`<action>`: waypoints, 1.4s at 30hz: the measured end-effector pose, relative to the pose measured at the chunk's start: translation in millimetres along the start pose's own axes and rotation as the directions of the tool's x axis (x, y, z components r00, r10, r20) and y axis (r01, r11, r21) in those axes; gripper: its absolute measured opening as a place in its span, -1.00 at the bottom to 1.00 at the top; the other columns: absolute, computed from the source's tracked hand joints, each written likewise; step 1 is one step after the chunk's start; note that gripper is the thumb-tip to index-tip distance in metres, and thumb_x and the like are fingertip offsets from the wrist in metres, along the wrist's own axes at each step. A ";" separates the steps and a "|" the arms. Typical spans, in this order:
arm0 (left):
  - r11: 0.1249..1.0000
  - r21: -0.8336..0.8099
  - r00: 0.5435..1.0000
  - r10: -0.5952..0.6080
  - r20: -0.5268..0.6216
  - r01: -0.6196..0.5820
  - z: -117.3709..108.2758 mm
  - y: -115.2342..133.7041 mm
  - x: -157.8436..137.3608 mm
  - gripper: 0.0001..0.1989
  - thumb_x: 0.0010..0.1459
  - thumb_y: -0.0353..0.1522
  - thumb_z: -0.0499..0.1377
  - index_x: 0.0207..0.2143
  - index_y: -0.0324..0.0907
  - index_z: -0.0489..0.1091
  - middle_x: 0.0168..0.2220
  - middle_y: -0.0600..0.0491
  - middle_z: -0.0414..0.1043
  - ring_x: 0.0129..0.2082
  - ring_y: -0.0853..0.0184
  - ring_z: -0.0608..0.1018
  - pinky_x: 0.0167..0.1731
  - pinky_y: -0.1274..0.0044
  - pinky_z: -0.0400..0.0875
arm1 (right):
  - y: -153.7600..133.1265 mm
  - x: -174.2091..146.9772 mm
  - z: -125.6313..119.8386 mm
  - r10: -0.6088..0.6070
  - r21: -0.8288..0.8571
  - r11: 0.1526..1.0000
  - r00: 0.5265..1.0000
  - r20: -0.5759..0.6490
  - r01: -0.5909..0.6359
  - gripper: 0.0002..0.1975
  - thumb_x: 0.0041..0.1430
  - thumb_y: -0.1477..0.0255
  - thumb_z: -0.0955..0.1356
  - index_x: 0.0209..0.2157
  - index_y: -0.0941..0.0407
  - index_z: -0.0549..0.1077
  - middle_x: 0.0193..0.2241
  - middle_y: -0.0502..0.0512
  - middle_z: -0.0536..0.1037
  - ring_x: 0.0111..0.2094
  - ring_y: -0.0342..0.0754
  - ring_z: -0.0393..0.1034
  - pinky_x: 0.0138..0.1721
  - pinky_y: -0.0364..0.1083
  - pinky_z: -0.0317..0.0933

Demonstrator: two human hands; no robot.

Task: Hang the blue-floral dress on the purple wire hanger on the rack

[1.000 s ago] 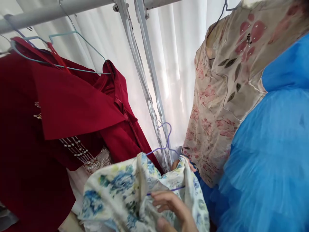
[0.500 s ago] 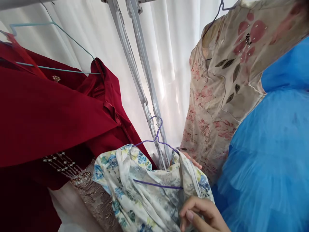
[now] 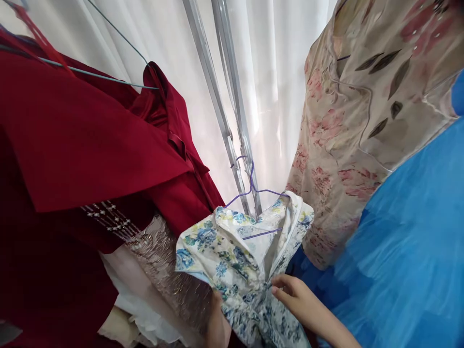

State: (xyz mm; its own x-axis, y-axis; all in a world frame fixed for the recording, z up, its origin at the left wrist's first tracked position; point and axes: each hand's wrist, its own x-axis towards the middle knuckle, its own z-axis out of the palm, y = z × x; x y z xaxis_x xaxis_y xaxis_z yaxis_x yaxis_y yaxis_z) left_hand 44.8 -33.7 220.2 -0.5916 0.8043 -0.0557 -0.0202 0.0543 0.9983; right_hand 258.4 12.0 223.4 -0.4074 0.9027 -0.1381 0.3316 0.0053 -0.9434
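Note:
A white dress with blue and yellow flowers is on a thin purple wire hanger, its neckline open and its waist gathered. My right hand pinches the gathered cloth at the front, just below the neckline, with thumb and forefinger together. At the dress's left side, my left hand grips the cloth near the bottom of the view. Most of its fingers are hidden behind the fabric. The hanger's hook stands in front of two metal poles; whether it touches them I cannot tell.
A dark red garment hangs on a teal wire hanger at the left, above a beaded lace garment. At the right hang a beige floral dress and a blue tulle dress. Metal poles stand before a white curtain.
The floral dress has turned and sits farther from me, more of its front showing. Fingers behind its right shoulder are gone from there. My left hand appears at its left side; my right pinches its front.

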 end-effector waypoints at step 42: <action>0.433 0.727 0.802 -0.015 0.598 -0.533 74.4 -17.2 -61.4 -0.87 0.05 -0.44 0.17 -0.38 -0.13 0.52 -0.32 -0.09 0.57 -0.25 0.08 0.57 -0.27 0.40 0.29 | -115.6 49.4 -53.5 -0.187 0.561 0.781 0.961 -0.205 0.272 -0.78 0.06 0.34 0.41 -0.54 0.20 0.47 -0.75 -0.10 0.33 -0.71 -0.28 -0.06 -0.65 -0.19 -0.23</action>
State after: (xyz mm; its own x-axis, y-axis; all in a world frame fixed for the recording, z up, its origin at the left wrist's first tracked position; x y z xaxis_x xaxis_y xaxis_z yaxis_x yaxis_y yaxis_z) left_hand 141.5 -40.0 205.3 0.0076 0.9976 -0.0694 0.8927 0.0245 0.4499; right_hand 245.5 79.0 341.8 -0.2788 0.9545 0.1059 -0.3296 0.0085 -0.9441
